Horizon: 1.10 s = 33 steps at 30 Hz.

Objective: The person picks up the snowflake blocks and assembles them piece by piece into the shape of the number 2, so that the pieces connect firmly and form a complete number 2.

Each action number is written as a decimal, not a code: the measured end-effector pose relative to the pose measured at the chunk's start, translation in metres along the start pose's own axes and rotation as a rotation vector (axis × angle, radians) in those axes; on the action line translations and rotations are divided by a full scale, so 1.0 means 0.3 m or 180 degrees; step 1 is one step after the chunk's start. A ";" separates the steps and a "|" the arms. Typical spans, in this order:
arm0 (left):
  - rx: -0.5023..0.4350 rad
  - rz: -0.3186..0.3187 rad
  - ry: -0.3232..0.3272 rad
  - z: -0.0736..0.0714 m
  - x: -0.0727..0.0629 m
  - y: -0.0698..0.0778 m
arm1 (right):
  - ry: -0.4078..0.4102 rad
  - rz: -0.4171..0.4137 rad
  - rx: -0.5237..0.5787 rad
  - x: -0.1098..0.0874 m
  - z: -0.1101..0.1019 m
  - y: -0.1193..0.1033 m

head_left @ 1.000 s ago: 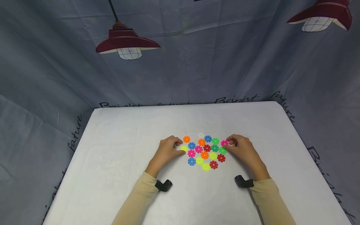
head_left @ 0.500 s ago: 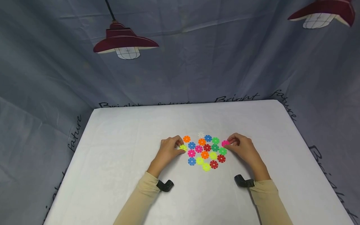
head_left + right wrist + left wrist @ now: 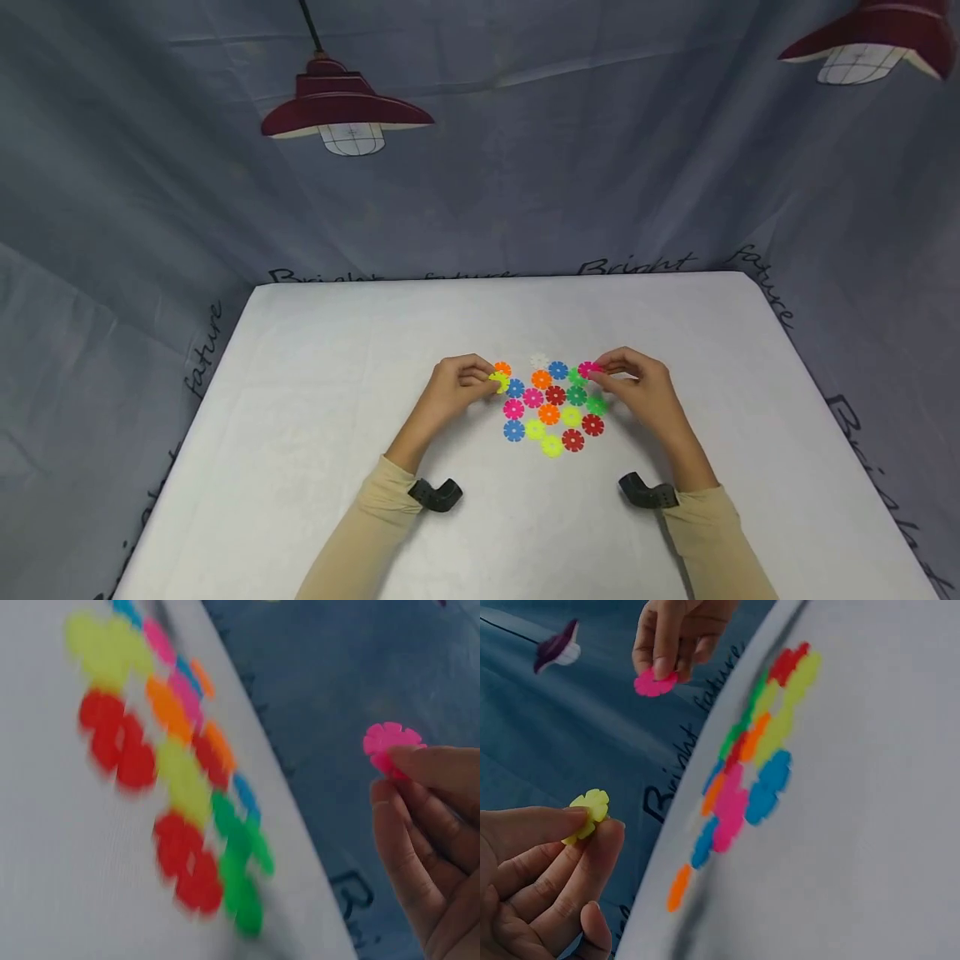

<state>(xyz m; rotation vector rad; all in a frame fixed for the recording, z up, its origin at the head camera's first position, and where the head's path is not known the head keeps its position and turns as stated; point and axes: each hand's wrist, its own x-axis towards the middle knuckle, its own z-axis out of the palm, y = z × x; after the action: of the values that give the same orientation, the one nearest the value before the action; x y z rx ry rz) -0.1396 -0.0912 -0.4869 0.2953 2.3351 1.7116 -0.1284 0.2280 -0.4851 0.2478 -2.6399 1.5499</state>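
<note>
Between thumb and fingertips, my left hand (image 3: 454, 388) pinches a yellow notched plastic disc (image 3: 594, 804), shaped like a small flower. My right hand (image 3: 642, 385) holds a pink notched disc (image 3: 388, 738) the same way. Both discs are raised above the table, apart from each other. Below and between the hands lies a patch of similar discs, among them a blue disc (image 3: 513, 431), a red disc (image 3: 573, 440) and a dark green disc (image 3: 576, 396). In the head view the yellow disc partly covers an orange disc (image 3: 503, 367), and the pink one overlaps a green disc (image 3: 576, 377).
The discs lie flat on a white-covered table (image 3: 337, 400). A grey-blue curtain (image 3: 525, 167) with printed lamps and lettering hangs behind and at both sides. A black wrist mount (image 3: 436, 496) sits on the left cuff, another black mount (image 3: 647, 491) on the right.
The yellow disc, at the left edge of the patch before, has been lifted in my left hand. The pink disc has come up with my right hand and shifted slightly left. The other discs stay put.
</note>
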 end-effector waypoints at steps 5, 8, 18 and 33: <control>-0.0316 -0.0002 -0.0074 -0.008 -0.027 0.054 | -0.0147 -0.0308 0.0353 0.002 0.043 -0.114; -0.0486 -0.0013 -0.0142 -0.011 -0.044 0.084 | -0.0285 -0.0489 0.0208 0.005 0.069 -0.174; -0.0745 0.0070 -0.0266 -0.024 -0.064 0.133 | -0.0294 -0.1059 -0.0031 0.008 0.127 -0.229; -0.0820 0.0015 -0.0305 -0.014 -0.072 0.133 | -0.0325 -0.1512 0.0023 -0.004 0.148 -0.222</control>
<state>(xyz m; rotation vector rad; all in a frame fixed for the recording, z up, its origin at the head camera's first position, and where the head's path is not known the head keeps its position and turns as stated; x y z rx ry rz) -0.1194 -0.0896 -0.4461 0.3271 2.0205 1.9285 -0.1148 0.1575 -0.4496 0.8996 -2.3959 1.4121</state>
